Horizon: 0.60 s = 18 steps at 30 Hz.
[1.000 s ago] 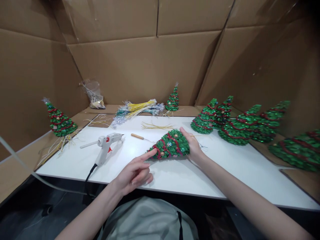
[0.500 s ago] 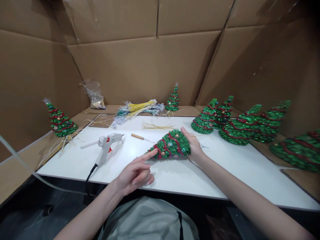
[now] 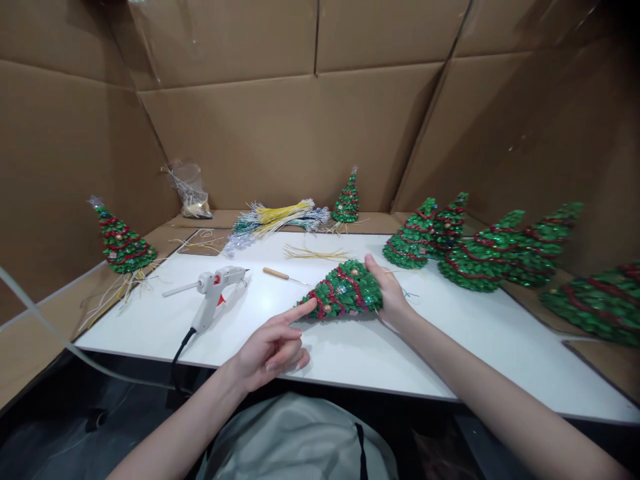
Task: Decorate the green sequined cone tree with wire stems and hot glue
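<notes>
Right hand (image 3: 395, 300) gripping a Christmas tree (image 3: 343, 292) by its base, tree tipped sideways over the tabletop (image 3: 440, 347) between front and back edges, left hand (image 3: 275, 348) loosely open, index finger (image 3: 303, 309) against the tree near its tip, glue gun (image 3: 213, 299) toward the left edge, other trees (image 3: 475, 260) by the right edge.

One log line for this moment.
left hand: touching tree near narrow end | right hand: holding wide end | glue gun: on table

One head-worn camera looks forward and down, near the hands (image 3: 273, 350) and white tabletop (image 3: 360, 353)
</notes>
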Each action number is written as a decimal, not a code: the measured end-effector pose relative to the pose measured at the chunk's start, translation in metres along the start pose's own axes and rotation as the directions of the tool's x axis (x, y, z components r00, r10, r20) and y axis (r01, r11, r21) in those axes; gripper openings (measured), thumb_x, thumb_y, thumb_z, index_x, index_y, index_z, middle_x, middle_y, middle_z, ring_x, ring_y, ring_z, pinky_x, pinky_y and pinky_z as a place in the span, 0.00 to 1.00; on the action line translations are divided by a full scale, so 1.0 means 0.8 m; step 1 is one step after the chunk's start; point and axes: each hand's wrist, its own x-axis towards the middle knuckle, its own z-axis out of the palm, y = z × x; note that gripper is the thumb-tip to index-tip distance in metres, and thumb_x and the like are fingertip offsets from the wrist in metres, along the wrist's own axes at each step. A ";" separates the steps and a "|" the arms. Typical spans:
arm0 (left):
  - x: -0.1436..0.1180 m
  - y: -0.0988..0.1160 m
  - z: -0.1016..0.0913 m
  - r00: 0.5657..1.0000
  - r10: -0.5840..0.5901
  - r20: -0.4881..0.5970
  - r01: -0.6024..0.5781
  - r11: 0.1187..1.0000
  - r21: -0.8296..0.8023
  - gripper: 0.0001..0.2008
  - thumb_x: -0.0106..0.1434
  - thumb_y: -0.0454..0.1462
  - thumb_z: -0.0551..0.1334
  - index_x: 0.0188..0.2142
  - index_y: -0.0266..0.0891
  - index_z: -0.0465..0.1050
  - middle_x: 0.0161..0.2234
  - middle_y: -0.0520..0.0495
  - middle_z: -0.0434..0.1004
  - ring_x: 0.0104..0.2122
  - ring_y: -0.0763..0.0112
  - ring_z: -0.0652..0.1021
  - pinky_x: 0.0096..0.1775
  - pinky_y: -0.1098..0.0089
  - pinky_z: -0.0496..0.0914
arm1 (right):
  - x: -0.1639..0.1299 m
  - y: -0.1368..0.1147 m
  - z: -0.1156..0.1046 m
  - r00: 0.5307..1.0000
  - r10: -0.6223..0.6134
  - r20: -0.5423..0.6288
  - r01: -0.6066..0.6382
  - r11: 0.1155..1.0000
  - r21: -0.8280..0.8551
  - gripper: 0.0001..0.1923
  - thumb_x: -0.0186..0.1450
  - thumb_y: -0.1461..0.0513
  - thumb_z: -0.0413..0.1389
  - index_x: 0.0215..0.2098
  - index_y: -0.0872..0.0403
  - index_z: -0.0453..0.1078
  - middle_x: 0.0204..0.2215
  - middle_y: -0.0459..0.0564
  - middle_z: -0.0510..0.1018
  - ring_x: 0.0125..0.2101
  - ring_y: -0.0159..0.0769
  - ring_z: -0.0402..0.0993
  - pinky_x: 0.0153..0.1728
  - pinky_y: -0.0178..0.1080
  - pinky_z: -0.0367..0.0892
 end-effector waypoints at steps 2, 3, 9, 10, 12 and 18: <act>0.000 0.001 0.001 1.000 0.001 0.002 -0.001 1.000 0.001 0.26 0.59 0.29 0.51 0.58 0.34 0.58 0.05 0.62 0.51 0.09 0.82 0.50 0.28 0.72 0.57 | -0.001 0.000 0.000 0.999 0.017 0.046 -0.017 1.000 0.013 0.22 0.54 0.44 0.55 0.22 0.54 0.69 0.12 0.43 0.71 0.12 0.33 0.66 0.11 0.35 0.62; 0.000 0.001 0.002 1.000 0.002 0.001 -0.002 1.000 0.001 0.27 0.59 0.29 0.51 0.58 0.34 0.58 0.05 0.62 0.51 0.09 0.82 0.50 0.28 0.72 0.57 | -0.001 0.000 0.001 0.998 0.020 0.060 -0.021 1.000 0.017 0.22 0.54 0.44 0.55 0.22 0.54 0.69 0.12 0.43 0.71 0.12 0.33 0.66 0.11 0.35 0.63; 0.000 0.002 0.002 1.000 0.000 -0.009 0.000 1.000 0.019 0.27 0.58 0.30 0.52 0.59 0.35 0.57 0.05 0.62 0.51 0.09 0.82 0.50 0.28 0.72 0.57 | 0.001 0.001 0.000 0.996 0.016 0.086 -0.014 1.000 -0.025 0.24 0.54 0.42 0.53 0.23 0.54 0.68 0.15 0.46 0.74 0.12 0.33 0.67 0.13 0.36 0.64; 0.000 0.002 0.002 1.000 0.000 -0.008 0.000 1.000 0.020 0.27 0.58 0.30 0.52 0.59 0.35 0.57 0.05 0.62 0.51 0.09 0.82 0.50 0.28 0.72 0.57 | 0.002 0.001 -0.001 0.996 0.014 0.085 -0.012 0.999 -0.030 0.24 0.54 0.41 0.53 0.23 0.54 0.68 0.16 0.46 0.75 0.12 0.33 0.67 0.14 0.36 0.64; 0.000 0.002 0.001 1.000 0.000 -0.003 0.000 1.000 0.016 0.27 0.58 0.30 0.52 0.59 0.35 0.56 0.05 0.62 0.51 0.09 0.82 0.50 0.28 0.72 0.57 | 0.002 0.002 -0.001 0.997 0.005 0.077 -0.002 1.000 -0.029 0.24 0.53 0.42 0.54 0.23 0.54 0.68 0.16 0.46 0.75 0.13 0.33 0.68 0.15 0.35 0.64; 0.000 0.001 0.000 1.000 0.004 0.008 -0.004 1.000 -0.009 0.27 0.59 0.29 0.51 0.59 0.35 0.56 0.06 0.62 0.52 0.10 0.82 0.49 0.28 0.72 0.57 | 0.002 0.002 -0.001 0.998 0.015 0.059 -0.015 1.000 -0.005 0.23 0.54 0.42 0.54 0.23 0.54 0.67 0.14 0.44 0.73 0.12 0.34 0.67 0.12 0.36 0.63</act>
